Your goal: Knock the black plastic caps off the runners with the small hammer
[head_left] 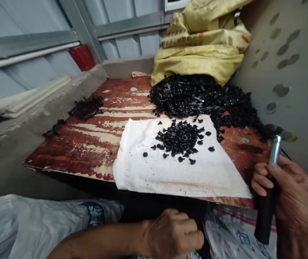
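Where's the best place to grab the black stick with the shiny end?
I'd take the black stick by its bare lower part, from the left: that straight length sticks out below the right hand, whose fingers wrap higher up, near the metal end.

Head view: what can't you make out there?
All in the head view:
Left hand: palm, hidden by the hand itself.
Black-handled tool: part of its handle, covered by the right hand.
Yellow sack: top, cut off by the upper edge.
Heaped black pieces: lower ones, buried under others.
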